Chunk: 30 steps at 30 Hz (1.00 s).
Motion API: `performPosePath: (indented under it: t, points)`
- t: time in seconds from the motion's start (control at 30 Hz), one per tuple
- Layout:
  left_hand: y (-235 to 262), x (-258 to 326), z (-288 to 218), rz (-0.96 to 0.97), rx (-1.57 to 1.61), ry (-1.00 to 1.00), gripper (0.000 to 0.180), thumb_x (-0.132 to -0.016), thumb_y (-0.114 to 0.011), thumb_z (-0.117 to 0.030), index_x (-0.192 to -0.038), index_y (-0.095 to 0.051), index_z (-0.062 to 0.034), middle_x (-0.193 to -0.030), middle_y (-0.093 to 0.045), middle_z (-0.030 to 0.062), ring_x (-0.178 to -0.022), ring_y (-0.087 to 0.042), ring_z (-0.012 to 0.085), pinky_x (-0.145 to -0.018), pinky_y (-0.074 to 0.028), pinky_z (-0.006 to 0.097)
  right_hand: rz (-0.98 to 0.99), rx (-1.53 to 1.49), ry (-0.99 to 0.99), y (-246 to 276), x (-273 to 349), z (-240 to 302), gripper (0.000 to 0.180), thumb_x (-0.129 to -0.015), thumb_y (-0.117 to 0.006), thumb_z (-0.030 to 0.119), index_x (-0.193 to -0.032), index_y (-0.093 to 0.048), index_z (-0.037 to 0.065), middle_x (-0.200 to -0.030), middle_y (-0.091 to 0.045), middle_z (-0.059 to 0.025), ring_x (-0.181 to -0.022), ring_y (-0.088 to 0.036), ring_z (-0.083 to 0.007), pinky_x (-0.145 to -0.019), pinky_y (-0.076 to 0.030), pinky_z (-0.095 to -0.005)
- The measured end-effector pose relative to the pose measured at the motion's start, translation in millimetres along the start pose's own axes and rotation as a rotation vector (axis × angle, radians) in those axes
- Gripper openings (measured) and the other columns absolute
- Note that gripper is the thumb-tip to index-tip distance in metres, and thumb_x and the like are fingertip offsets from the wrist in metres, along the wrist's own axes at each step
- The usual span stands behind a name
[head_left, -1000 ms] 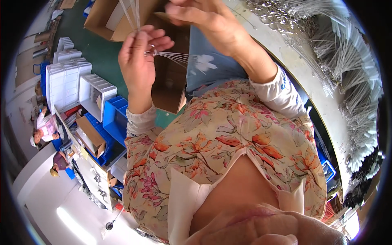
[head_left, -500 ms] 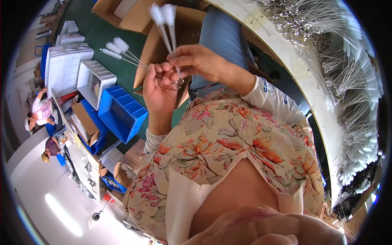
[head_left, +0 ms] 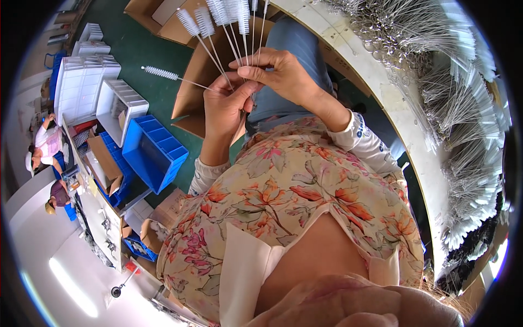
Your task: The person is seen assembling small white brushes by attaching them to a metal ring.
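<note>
My left hand (head_left: 227,103) is closed on the thin wire stems of several white-bristled bottle brushes (head_left: 188,23), which fan up and away from me. One lone brush (head_left: 160,73) sticks out to the left from the same hand. Just to the right, my right hand (head_left: 280,75) pinches stems of the bunch, its fingertips close to the left thumb. More white brush heads (head_left: 243,16) rise above it. The wire loop ends at the bottom of the bunch show only partly beneath the fingers.
Behind the hands stands an open cardboard box (head_left: 188,82). A pale worktable (head_left: 403,98) curves along the right, heaped with wire-stemmed brushes (head_left: 463,103). Blue crates (head_left: 158,152) and white crates (head_left: 122,106) are at left. Two people work at a far bench.
The brushes have spread from a tight upright pair and a left-hand cluster into a wide fan. My hands have come together around the stems. One brush now points left alone.
</note>
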<state>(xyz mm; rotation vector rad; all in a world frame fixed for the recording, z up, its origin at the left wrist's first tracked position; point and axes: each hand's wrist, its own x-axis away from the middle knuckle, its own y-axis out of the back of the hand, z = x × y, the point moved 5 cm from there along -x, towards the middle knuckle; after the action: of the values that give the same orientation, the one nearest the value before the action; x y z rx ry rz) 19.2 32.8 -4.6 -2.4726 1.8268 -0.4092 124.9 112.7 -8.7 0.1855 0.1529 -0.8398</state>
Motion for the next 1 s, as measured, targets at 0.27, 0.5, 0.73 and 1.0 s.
performPosePath:
  t: [0.27, 0.5, 0.73, 1.0]
  points:
    - [1.0, -3.5, 1.3, -0.061, 0.091, -0.039, 0.009, -0.083, -0.063, -0.003, -0.088, -0.059, 0.0030, -0.069, -0.060, 0.0051, -0.047, -0.044, 0.0046, -0.042, -0.034, 0.017, 0.057, -0.471, -0.246, 1.4, 1.1, -8.7, 0.033, -0.089, -0.058, 0.026, -0.110, -0.061, 0.000, -0.084, -0.065, -0.0073, -0.074, -0.062, -0.0114, -0.067, -0.055, -0.0241]
    - [2.5, -5.7, 7.2, -0.055, 0.133, -0.026, 0.008, -0.083, -0.064, -0.003, -0.084, -0.058, 0.0021, -0.064, -0.056, 0.0021, -0.047, -0.041, 0.0040, -0.042, -0.035, 0.017, 0.037, -0.468, -0.205, 1.0, 1.2, -11.2, 0.025, -0.089, -0.059, 0.022, -0.103, -0.064, 0.002, -0.079, -0.065, -0.0046, -0.069, -0.061, -0.0100, -0.065, -0.053, -0.0233]
    - [1.0, -4.3, 9.5, -0.040, 0.151, -0.033, 0.006, -0.083, -0.063, -0.004, -0.086, -0.059, 0.0002, -0.067, -0.056, 0.0025, -0.048, -0.041, 0.0042, -0.043, -0.036, 0.019, -0.029, -0.379, -0.211, 8.3, 3.6, -4.9, 0.018, -0.087, -0.063, 0.017, -0.095, -0.067, 0.002, -0.073, -0.064, -0.0027, -0.065, -0.058, -0.0075, -0.061, -0.050, -0.0217]
    - [22.4, -14.5, 62.7, -0.177, 0.993, 0.143, 0.032, -0.092, -0.050, -0.023, -0.106, -0.051, 0.0053, -0.107, -0.056, 0.0166, -0.100, -0.055, 0.0254, -0.091, -0.045, 0.036, -0.226, -0.384, -0.049, 20.0, 5.2, 11.5, 0.016, -0.089, -0.059, 0.015, -0.096, -0.068, 0.002, -0.075, -0.063, -0.0034, -0.058, -0.052, -0.0060, -0.056, -0.046, -0.0200]
